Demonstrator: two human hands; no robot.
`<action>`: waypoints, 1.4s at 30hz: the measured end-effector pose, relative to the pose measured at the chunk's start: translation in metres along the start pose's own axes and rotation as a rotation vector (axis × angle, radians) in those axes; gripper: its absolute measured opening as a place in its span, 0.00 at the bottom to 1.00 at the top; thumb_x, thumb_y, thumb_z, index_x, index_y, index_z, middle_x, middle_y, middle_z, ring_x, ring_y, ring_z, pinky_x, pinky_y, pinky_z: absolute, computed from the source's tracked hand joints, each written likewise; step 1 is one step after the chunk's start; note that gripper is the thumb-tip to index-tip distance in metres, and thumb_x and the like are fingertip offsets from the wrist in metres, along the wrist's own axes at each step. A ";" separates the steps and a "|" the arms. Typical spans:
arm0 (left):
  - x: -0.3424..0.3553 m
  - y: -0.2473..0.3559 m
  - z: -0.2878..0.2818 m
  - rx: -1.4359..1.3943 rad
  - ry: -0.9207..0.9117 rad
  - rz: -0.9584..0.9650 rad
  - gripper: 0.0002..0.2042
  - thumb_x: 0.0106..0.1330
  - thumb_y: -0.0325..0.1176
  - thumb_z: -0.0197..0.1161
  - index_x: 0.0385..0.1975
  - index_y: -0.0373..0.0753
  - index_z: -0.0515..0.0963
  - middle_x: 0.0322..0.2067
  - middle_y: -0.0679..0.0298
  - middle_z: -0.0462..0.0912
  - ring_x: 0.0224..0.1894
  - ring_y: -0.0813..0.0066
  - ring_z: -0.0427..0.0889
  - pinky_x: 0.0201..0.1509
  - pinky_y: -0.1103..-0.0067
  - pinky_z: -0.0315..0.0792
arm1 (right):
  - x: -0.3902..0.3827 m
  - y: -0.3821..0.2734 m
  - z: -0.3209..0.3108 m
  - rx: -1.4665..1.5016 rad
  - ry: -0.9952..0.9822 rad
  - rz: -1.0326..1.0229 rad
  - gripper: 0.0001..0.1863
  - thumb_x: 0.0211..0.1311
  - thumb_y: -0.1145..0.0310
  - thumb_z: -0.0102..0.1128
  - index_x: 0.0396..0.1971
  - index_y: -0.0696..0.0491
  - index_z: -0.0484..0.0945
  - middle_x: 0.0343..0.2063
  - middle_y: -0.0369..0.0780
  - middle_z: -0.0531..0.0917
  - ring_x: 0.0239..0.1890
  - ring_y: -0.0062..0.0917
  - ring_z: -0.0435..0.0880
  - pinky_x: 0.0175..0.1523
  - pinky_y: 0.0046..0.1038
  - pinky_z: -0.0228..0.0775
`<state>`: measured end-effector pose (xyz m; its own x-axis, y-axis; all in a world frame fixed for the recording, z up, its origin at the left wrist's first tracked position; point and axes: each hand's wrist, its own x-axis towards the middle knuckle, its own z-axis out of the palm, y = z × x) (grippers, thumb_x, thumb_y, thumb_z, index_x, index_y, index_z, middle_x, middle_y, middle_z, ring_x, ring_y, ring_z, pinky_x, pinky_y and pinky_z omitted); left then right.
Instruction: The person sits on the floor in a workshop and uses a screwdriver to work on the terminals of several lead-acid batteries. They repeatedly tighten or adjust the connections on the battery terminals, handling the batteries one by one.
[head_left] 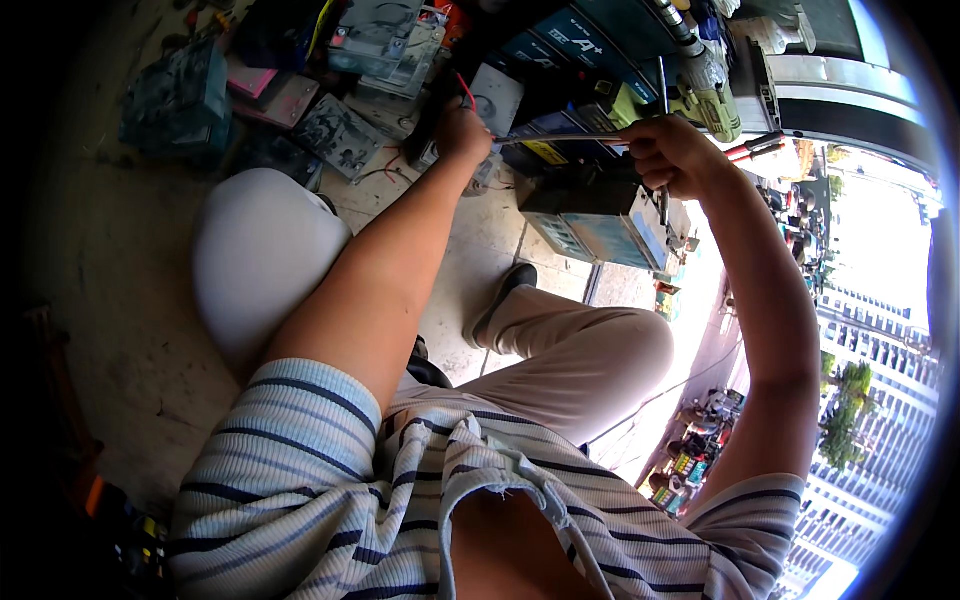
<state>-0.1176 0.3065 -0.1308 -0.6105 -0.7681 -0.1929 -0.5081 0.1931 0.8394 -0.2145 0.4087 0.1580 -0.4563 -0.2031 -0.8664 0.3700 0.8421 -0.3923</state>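
Observation:
My left hand is closed at the left end of a long thin metal rod; its fingertips are mostly hidden. A short red wire sticks up just above this hand. My right hand is wrapped round the rod's other end, where a metal crossbar runs up and down through the grip, so the two look like one T-shaped tool. Beneath the left hand lies a grey battery, partly covered by the hand. A larger grey-blue battery stands below the right hand.
Used batteries and a flat worn one crowd the floor at left. Dark boxed batteries are stacked at the back. A green power tool lies beside my right hand. My knees are bent close by.

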 end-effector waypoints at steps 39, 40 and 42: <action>-0.004 -0.006 -0.007 -0.085 0.031 0.045 0.04 0.48 0.31 0.67 0.20 0.38 0.80 0.45 0.59 0.73 0.46 0.62 0.74 0.49 0.72 0.69 | -0.002 -0.034 0.023 -0.783 0.149 -0.231 0.10 0.58 0.69 0.53 0.37 0.56 0.77 0.08 0.28 0.58 0.07 0.09 0.50 0.13 0.17 0.38; -0.004 -0.006 -0.008 -0.088 0.015 0.042 0.04 0.48 0.31 0.67 0.20 0.38 0.80 0.45 0.59 0.73 0.46 0.62 0.74 0.49 0.72 0.69 | -0.002 -0.034 0.022 -0.795 0.152 -0.221 0.10 0.58 0.68 0.53 0.37 0.56 0.77 0.08 0.28 0.58 0.07 0.09 0.51 0.13 0.17 0.38; -0.004 -0.004 -0.009 -0.093 -0.017 0.037 0.04 0.48 0.31 0.67 0.21 0.39 0.80 0.46 0.59 0.72 0.47 0.63 0.73 0.50 0.73 0.68 | -0.004 -0.034 0.023 -0.824 0.166 -0.244 0.10 0.59 0.68 0.53 0.37 0.56 0.77 0.08 0.28 0.58 0.07 0.09 0.51 0.13 0.17 0.39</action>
<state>-0.1077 0.3032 -0.1288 -0.6387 -0.7507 -0.1690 -0.4266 0.1626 0.8897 -0.2060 0.3695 0.1677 -0.5820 -0.4038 -0.7059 -0.4271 0.8904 -0.1573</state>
